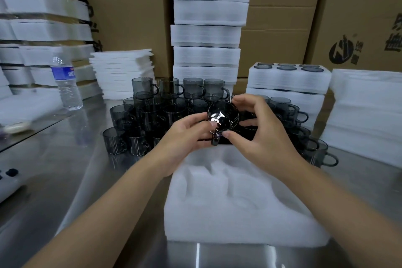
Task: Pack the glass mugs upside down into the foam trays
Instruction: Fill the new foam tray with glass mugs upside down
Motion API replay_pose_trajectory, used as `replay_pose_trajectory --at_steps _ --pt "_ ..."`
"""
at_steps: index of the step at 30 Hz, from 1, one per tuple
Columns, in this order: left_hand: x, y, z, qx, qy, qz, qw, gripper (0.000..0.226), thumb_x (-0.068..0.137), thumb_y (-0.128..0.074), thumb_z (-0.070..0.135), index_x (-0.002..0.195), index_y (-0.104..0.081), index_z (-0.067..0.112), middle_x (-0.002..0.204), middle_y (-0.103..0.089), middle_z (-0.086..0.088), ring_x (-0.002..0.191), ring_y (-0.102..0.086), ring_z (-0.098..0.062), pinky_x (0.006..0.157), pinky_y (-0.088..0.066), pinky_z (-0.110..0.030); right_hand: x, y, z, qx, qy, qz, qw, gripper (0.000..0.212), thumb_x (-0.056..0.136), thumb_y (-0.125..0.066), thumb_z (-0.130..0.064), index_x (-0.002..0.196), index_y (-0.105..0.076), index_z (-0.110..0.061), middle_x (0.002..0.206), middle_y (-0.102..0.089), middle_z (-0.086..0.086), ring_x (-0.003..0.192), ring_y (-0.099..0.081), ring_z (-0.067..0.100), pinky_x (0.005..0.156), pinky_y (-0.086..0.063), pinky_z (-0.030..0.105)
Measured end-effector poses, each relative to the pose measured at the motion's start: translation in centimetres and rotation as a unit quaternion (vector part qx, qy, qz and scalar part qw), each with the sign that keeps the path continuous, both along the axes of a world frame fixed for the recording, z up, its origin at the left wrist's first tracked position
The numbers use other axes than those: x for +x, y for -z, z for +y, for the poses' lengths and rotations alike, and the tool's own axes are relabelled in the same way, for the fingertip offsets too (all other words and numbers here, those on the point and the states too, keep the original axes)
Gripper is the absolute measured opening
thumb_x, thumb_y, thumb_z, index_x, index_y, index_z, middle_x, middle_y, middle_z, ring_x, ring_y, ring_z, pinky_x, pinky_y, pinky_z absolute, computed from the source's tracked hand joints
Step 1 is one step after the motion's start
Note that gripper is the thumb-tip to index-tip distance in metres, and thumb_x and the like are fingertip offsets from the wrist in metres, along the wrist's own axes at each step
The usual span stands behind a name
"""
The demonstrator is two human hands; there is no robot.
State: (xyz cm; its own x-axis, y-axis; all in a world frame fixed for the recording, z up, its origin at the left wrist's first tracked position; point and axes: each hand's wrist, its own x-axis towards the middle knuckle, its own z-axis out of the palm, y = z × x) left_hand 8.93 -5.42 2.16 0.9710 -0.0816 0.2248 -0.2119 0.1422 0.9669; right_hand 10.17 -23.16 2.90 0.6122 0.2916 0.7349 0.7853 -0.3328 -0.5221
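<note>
Foam tray [239,202], cavities unfilled, is lying nearest on the steel table [65,180], while above its far edge left hand [187,137] and right hand [261,135] are both gripping, fingers curled, one smoked glass mug [223,116], mouth facing the camera: probably rigid, slick, breakable, safest grasped by the wall.

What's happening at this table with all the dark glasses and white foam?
A person is packing glass mugs. The left hand and right hand hold one smoky mug over a foam tray whose pockets look empty. A pile of loose mugs waits behind it, and a filled tray sits at the right with mug bottoms facing up.
</note>
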Motion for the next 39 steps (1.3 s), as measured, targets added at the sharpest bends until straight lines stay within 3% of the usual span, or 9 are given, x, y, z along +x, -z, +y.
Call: replay_pose_trajectory --at_steps 5,10,15,22,28,31,34,37,39 --pt "-0.1 0.1 -0.1 0.016 -0.041 -0.01 0.999 0.034 0.087 -0.064 0.01 0.121 -0.059 0.009 0.109 -0.07 -0.007 0.096 -0.069 -0.013 0.073 -0.056 -0.024 0.0 0.0 -0.1 -0.018 -0.005 -0.008 1.0 0.06 0.077 -0.073 -0.008 0.121 -0.041 -0.034 0.122 -0.052 -0.012 0.116 -0.047 -0.005 0.09 -0.042 0.013" --pt "-0.2 0.1 -0.3 0.035 -0.051 -0.022 0.998 0.032 0.086 -0.065 0.011 0.118 -0.062 0.011 0.105 -0.072 -0.002 0.094 -0.07 -0.015 0.079 -0.056 -0.025 0.1 0.1 -0.2 -0.026 -0.005 -0.007 1.0 0.06 0.078 -0.072 -0.008 0.121 -0.041 -0.035 0.122 -0.052 -0.013 0.115 -0.045 -0.008 0.09 -0.04 0.009" --pt "-0.2 0.2 -0.3 0.063 -0.069 -0.018 0.995 0.034 0.087 -0.066 0.017 0.121 -0.063 0.012 0.129 -0.056 -0.009 0.103 -0.066 -0.016 0.084 -0.056 -0.03 0.2 0.1 -0.2 -0.019 -0.009 0.0 1.0 0.059 0.078 -0.073 -0.008 0.121 -0.042 -0.034 0.121 -0.052 -0.016 0.115 -0.046 -0.008 0.089 -0.041 0.01" --pt "-0.3 0.0 -0.3 0.085 -0.064 -0.013 0.994 0.026 0.088 -0.064 0.017 0.114 -0.068 0.014 0.129 -0.057 -0.009 0.109 -0.063 -0.016 0.09 -0.055 -0.038 0.1 0.1 -0.2 -0.019 -0.007 0.002 1.0 0.058 0.077 -0.073 -0.01 0.12 -0.043 -0.034 0.12 -0.052 -0.016 0.114 -0.047 -0.006 0.088 -0.043 0.013" --pt "-0.2 0.1 -0.1 0.086 -0.045 -0.017 0.995 0.025 0.087 -0.063 0.016 0.111 -0.069 0.017 0.118 -0.066 -0.005 0.104 -0.066 -0.015 0.086 -0.056 -0.034 0.1 0.1 -0.2 -0.028 -0.009 -0.007 1.0 0.055 0.077 -0.072 -0.008 0.117 -0.044 -0.034 0.119 -0.055 -0.008 0.113 -0.047 -0.005 0.087 -0.041 0.009" --pt "-0.2 0.0 0.0 0.087 -0.039 -0.028 0.995 0.041 0.083 -0.066 0.018 0.122 -0.061 0.025 0.107 -0.068 0.006 0.092 -0.069 -0.013 0.074 -0.056 -0.027 0.1 0.1 -0.2 -0.019 -0.029 0.002 0.999 0.05 0.08 -0.069 -0.006 0.117 -0.047 -0.031 0.119 -0.056 -0.007 0.114 -0.049 -0.004 0.09 -0.041 0.009" --pt "-0.5 -0.6 0.0 0.117 -0.025 -0.019 0.993 0.034 0.09 -0.06 0.015 0.118 -0.058 0.034 0.101 -0.065 0.005 0.08 -0.069 -0.011 0.063 -0.052 -0.023 0.1 0.1 -0.1 0.012 -0.057 0.024 0.998 0.043 0.083 -0.066 -0.003 0.115 -0.05 -0.027 0.117 -0.057 -0.01 0.115 -0.053 0.0 0.093 -0.044 0.013" --pt "-0.9 -1.5 0.7 0.185 -0.015 -0.01 0.983 0.028 0.088 -0.065 0.027 0.115 -0.061 0.027 0.095 -0.072 0.003 0.079 -0.07 -0.012 0.06 -0.052 -0.022 0.1 0.0 -0.2 0.031 -0.076 0.041 0.996 0.041 0.084 -0.066 -0.002 0.107 -0.052 -0.033 0.113 -0.058 -0.013 0.111 -0.056 0.002 0.091 -0.048 0.016" --pt "-1.3 -2.1 1.4 0.221 -0.004 0.003 0.975 0.036 0.078 -0.071 0.041 0.11 -0.063 0.026 0.091 -0.074 0.005 0.078 -0.072 -0.015 0.059 -0.053 -0.02 0.0 0.0 -0.2 0.022 -0.078 0.047 0.996 0.041 0.084 -0.068 -0.005 0.103 -0.052 -0.038 0.109 -0.06 -0.013 0.107 -0.059 0.002 0.088 -0.051 0.018"
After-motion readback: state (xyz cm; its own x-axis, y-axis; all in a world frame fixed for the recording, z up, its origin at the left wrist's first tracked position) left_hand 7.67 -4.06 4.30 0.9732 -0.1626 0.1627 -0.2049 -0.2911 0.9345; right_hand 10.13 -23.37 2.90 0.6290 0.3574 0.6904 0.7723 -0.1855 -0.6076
